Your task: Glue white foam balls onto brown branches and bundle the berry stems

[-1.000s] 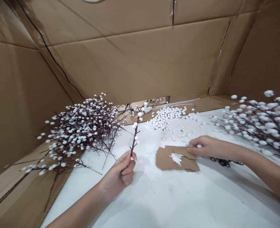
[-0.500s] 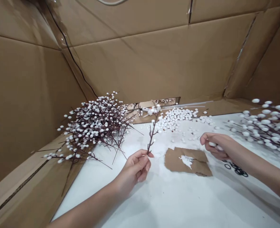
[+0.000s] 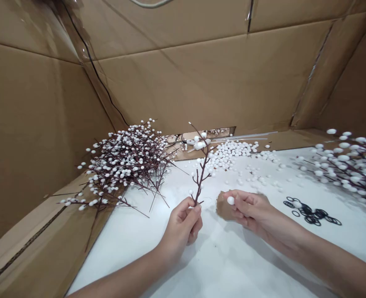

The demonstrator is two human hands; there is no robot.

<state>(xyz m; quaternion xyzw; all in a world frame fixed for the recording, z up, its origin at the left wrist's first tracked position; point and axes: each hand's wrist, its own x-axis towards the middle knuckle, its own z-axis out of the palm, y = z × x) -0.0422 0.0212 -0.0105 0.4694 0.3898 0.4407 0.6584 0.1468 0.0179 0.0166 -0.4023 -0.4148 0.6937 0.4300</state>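
Observation:
Pinched in my left hand is the lower end of a dark brown artificial twig, held upright with bare side shoots and a few white balls on it. My right hand is closed, with a white foam berry between thumb and forefinger. That hand is over a torn piece of cardboard and hides most of it, including the white paste seen there earlier. A gap of white tabletop separates the two hands.
A heap of white-berried twigs lies at the left. Loose white balls spread along the back. Black rubber rings lie at the right, near more berried twigs. Cardboard walls surround the white table.
My right hand has moved left and over the cardboard piece, bringing the white berry closer to the twig. The twig now shows more of its side shoots. The black rings are uncovered.

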